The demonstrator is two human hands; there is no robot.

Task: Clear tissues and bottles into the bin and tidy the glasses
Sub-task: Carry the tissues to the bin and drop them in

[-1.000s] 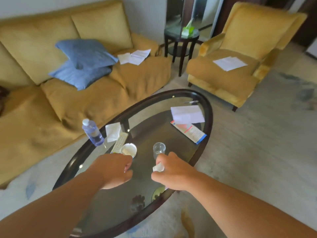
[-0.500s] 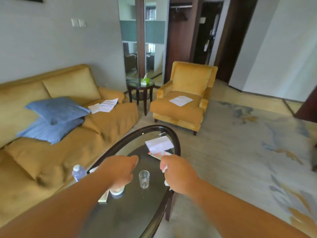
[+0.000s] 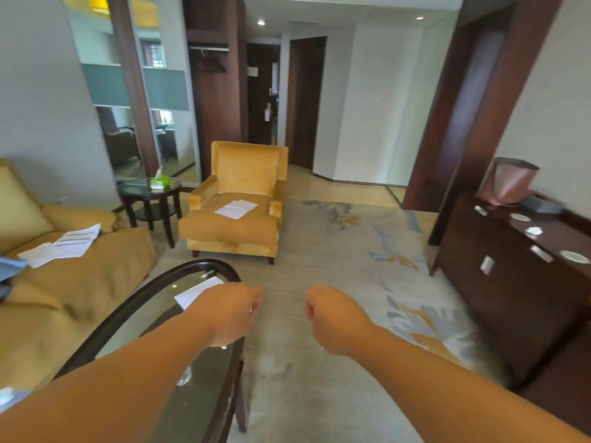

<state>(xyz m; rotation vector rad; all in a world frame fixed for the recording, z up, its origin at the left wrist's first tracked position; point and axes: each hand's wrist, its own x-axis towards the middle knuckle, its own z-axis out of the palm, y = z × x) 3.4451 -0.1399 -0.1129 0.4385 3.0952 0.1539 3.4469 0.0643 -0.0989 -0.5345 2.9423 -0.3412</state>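
My left hand (image 3: pixel 228 314) is curled into a fist above the far end of the oval glass table (image 3: pixel 192 270); slivers of white tissue (image 3: pixel 251 310) show at its fingers. Out over the carpet, my right hand (image 3: pixel 335 318) is also a fist, and a speck of white tissue (image 3: pixel 322 348) peeks out beneath it. A clear glass (image 3: pixel 184 377) on the table is mostly hidden behind my left forearm. The bottle's white cap (image 3: pixel 6 394) shows at the bottom left edge. No bin is in view.
A white paper (image 3: pixel 195 294) lies on the table's far end. Papers lie on the yellow sofa (image 3: pixel 96 276) and armchair (image 3: pixel 236 225). A round side table (image 3: pixel 150 190) carries a green tissue box (image 3: pixel 160 182). A dark sideboard (image 3: pixel 511 282) with a pink bag (image 3: pixel 508 180) stands right.
My view has swung up and to the right, from the tabletop to the room. Both hands rose from the table curled; the right one moved off the table over the carpet.
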